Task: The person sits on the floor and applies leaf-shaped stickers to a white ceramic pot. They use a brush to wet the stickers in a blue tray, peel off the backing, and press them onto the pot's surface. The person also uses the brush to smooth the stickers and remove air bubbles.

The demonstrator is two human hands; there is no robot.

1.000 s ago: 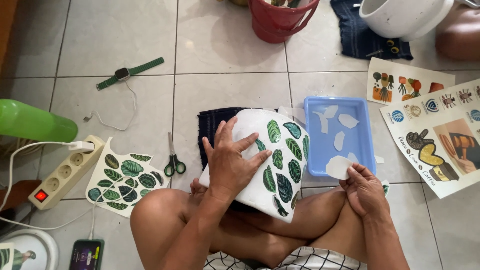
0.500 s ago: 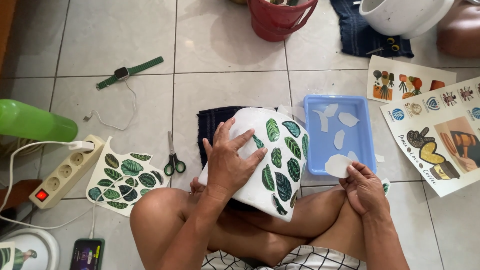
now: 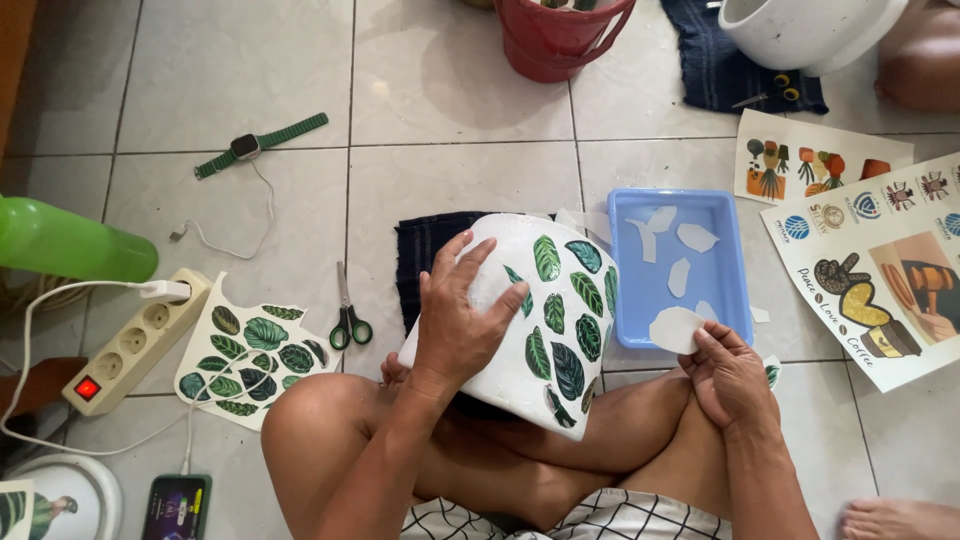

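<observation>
1. Head view, looking down over my crossed legs on the pale tiled floor: my left hand lies flat, fingers spread, on the white rounded pot with green leaf decals, which rests tilted on my lap; this grip presses the surface and closes on nothing.
2. My right hand pinches a small pale cut-out paper piece at the near edge of the shallow blue plastic tray; this grip is clamped on the paper.
3. More pale scraps lie in the tray; whether they sit in water I cannot tell.
4. The pot's far side and its opening are hidden by my hand and knees, and a dark blue cloth beneath it shows only in part.
5. Left of my knee lies a cut sheet of green leaf decals, with green-handled scissors beside it.
6. A white power strip with a lit red switch lies farther left; the phone is cut off by the lower edge.
7. Printed sticker sheets run off the right edge.
</observation>
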